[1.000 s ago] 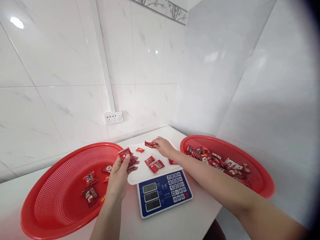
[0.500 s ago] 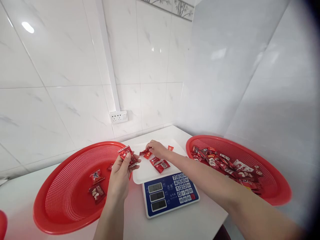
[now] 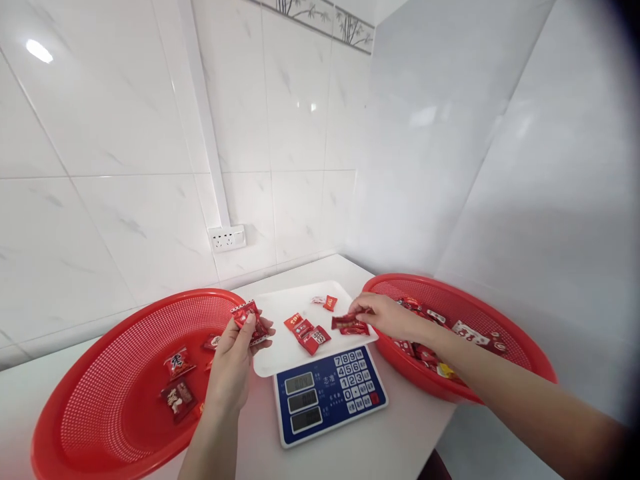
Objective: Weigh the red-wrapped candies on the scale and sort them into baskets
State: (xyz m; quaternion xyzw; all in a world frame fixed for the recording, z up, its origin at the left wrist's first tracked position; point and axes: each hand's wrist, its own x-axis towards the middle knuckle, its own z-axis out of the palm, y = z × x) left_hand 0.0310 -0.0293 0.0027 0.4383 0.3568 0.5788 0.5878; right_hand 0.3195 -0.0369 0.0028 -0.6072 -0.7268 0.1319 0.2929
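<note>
My left hand [image 3: 231,363] is closed on a small bunch of red candy packets [image 3: 249,319], held over the gap between the left red basket [image 3: 90,427] and the scale's white tray [image 3: 285,353]. My right hand [image 3: 385,317] pinches red candy packets [image 3: 350,325] at the tray's right edge, beside the right red basket [image 3: 525,360]. Several red packets [image 3: 307,331] lie on the tray. The blue electronic scale [image 3: 327,397] with keypad and displays sits in front.
The left basket holds a few red packets [image 3: 176,380]. The right basket holds several packets [image 3: 470,331]. A wall socket [image 3: 227,237] sits on the tiled wall behind. The white countertop ends close at the front right.
My right hand has drawn back from the tray's middle to its right edge, carrying red packets with it. My left hand keeps its packets in much the same place.
</note>
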